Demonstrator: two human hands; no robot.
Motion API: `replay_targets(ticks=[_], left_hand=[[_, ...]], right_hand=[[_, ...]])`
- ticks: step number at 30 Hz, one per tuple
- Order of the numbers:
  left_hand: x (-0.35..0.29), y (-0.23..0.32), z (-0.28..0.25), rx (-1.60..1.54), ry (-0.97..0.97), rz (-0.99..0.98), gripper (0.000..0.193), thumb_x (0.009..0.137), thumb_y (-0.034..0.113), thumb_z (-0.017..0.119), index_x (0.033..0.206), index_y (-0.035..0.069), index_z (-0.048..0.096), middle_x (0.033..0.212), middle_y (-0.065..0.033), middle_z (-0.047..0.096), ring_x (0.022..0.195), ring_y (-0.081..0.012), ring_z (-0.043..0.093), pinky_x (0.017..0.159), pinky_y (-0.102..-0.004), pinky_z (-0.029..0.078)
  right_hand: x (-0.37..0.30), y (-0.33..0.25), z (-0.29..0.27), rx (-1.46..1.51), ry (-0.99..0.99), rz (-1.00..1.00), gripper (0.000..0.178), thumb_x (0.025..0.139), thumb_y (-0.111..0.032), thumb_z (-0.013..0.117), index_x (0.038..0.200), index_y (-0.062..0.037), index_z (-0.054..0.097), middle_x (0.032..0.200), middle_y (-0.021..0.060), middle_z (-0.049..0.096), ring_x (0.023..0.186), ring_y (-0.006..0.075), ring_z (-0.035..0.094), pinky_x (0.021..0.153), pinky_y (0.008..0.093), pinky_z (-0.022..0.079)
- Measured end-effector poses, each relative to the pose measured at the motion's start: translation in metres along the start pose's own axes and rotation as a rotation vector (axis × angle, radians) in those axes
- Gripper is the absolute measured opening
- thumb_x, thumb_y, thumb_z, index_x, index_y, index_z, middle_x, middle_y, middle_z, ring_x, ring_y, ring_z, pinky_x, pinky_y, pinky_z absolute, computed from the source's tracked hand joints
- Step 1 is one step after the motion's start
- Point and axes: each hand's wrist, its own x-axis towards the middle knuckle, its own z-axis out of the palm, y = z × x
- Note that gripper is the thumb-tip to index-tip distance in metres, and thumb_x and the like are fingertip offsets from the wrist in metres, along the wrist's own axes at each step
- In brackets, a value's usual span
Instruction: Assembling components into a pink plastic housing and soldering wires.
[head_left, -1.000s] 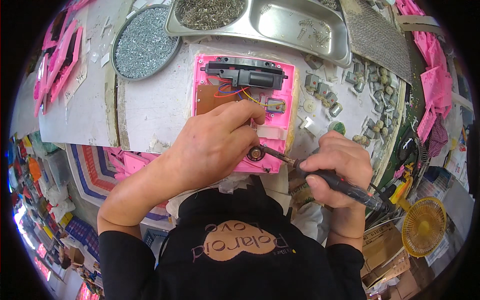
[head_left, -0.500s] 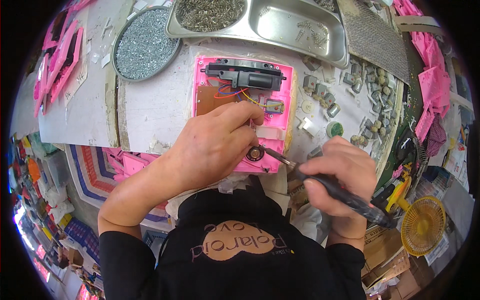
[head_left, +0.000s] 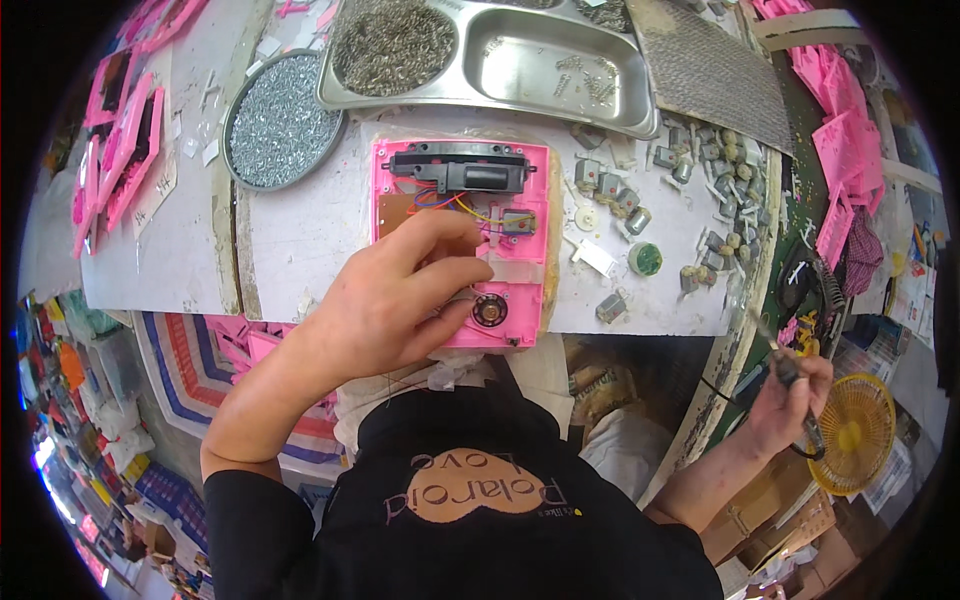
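A pink plastic case (head_left: 526, 305) lies open on the table, with a black rectangular part (head_left: 488, 178) across its far end, coloured wires and a small motor (head_left: 518, 222) below that. At the near end sits a round black speaker (head_left: 490, 310). My left hand (head_left: 395, 285) rests over the case's left side, fingers curved and apart, the thumb beside the speaker; nothing shows between them. It partly covers a brown board (head_left: 393, 212). Off to the right, past the table edge, my right hand (head_left: 790, 405) grips a black-handled soldering iron (head_left: 783, 368), its tip pointing away from me.
Behind the case stand a steel compartment tray (head_left: 480, 105) of small metal parts and a round grey dish (head_left: 282, 125) of screws. Small motors (head_left: 625, 200) and a green round piece (head_left: 645, 260) lie right of it. A yellow fan (head_left: 850, 435) stands far right.
My right hand has carried the soldering iron away from the speaker, out to the right. My left hand's fingers have spread and the thumb has come apart from them. The view has shifted slightly.
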Motion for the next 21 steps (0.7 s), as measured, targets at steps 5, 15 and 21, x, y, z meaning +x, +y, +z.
replay_targets(ticks=[5,15,21], left_hand=[[-0.005,-0.004,-0.007,0.304,-0.078,0.166,0.032,0.076,0.004,0.077,0.108,0.007,0.072,0.112,-0.0131,0.062,0.088,-0.0277,0.067,0.07,-0.0386,0.057],[-0.008,-0.007,0.009,0.348,0.0,0.322,0.039,0.073,-0.001,0.076,0.111,0.004,0.073,0.111,-0.0149,0.062,0.075,-0.026,0.06,0.062,-0.037,0.05],[-0.012,-0.007,0.007,0.333,0.022,0.271,0.037,0.073,-0.001,0.076,0.11,0.006,0.074,0.108,-0.014,0.062,0.075,-0.0258,0.061,0.062,-0.0371,0.05]], right_hand=[[-0.009,0.012,-0.055,0.071,0.52,0.089,0.016,0.095,-0.013,0.067,0.107,-0.0042,0.06,0.097,0.0064,0.065,0.088,0.0176,0.065,0.081,0.0327,0.056],[0.042,-0.002,-0.104,-0.421,0.832,-0.265,0.011,0.09,-0.007,0.069,0.082,-0.003,0.064,0.08,0.0002,0.062,0.073,0.0074,0.053,0.066,0.0242,0.041],[0.106,0.06,-0.132,-0.429,0.695,0.021,0.013,0.088,-0.016,0.076,0.086,-0.0043,0.07,0.071,-0.0028,0.06,0.069,0.0077,0.054,0.064,0.0235,0.04]])
